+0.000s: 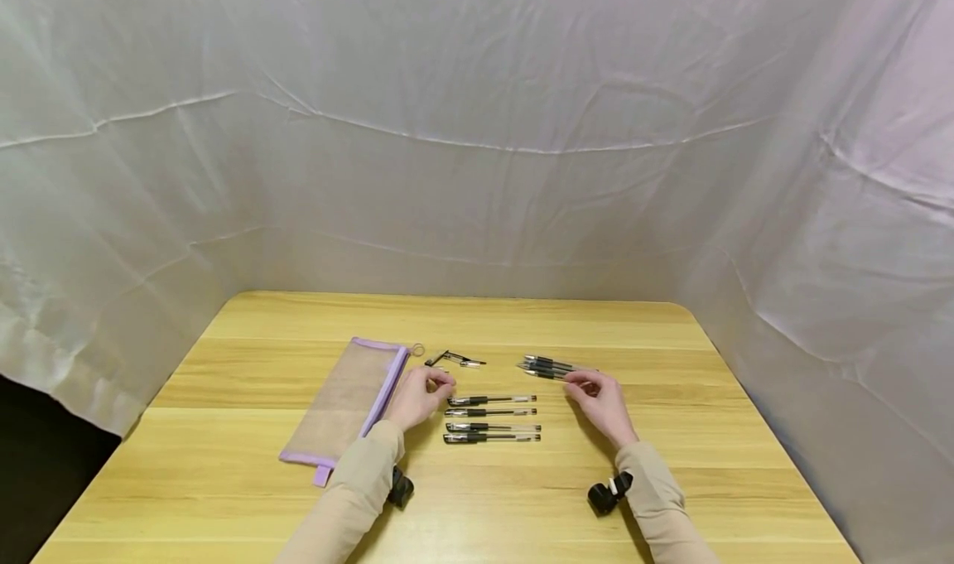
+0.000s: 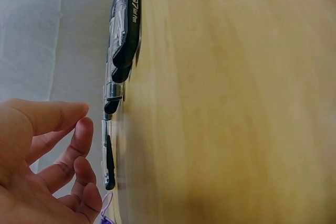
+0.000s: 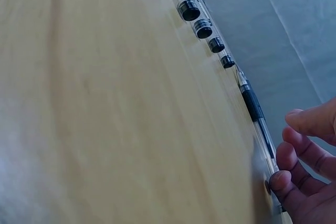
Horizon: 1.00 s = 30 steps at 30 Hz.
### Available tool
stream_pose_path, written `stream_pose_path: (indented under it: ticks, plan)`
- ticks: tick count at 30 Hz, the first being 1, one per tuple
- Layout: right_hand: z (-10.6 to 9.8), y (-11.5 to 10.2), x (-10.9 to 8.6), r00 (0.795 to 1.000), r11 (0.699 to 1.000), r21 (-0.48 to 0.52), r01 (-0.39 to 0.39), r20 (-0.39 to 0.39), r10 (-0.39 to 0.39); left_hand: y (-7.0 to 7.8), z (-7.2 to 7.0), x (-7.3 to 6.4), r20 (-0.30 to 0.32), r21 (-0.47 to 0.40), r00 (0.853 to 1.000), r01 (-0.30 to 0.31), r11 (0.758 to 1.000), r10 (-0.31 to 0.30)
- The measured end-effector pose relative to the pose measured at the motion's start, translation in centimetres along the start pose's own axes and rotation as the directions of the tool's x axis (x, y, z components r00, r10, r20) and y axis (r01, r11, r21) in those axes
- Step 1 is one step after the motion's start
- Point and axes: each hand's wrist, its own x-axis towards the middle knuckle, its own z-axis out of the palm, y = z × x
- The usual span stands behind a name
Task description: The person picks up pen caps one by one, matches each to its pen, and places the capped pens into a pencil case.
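Several capped black gel pens (image 1: 492, 426) with clear barrels lie in a row between the hands, capped ends to the left. The left hand (image 1: 417, 397) is at the cap end of the farthest one; in the left wrist view its thumb and fingertips (image 2: 84, 129) come close together with nothing between them. Just beyond it lie loose clear pen caps (image 1: 460, 359) with black clips. On the right, a small group of uncapped pens (image 1: 547, 367) points left. At their rear ends is the right hand (image 1: 602, 405), fingers loosely bent, its lower fingertips (image 3: 281, 179) right at a pen (image 3: 253, 103).
A mesh zipper pouch (image 1: 339, 398) with purple edging lies left of the left forearm, its ring pull (image 1: 417, 349) near the caps. The wooden table (image 1: 745, 465) meets pale hanging fabric (image 1: 477, 216) behind and on both sides. A small black camera sits on each wrist.
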Motion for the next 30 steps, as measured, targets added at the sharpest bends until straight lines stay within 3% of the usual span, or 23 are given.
stream_pose_path:
  ticks: [14, 30]
  plan:
    - [-0.19, -0.22, 0.18, 1.0, 1.0, -0.009, -0.028, -0.014, 0.028, -0.01, 0.02, 0.01, -0.019, 0.005, 1.0, -0.001, 1.0, 0.001]
    - [-0.2, -0.31, 0.2, 0.999, 0.999, 0.03, -0.036, -0.016, 0.037, 0.2, -0.26, -0.07, 0.001, -0.007, 1.0, 0.021, 1.0, -0.021]
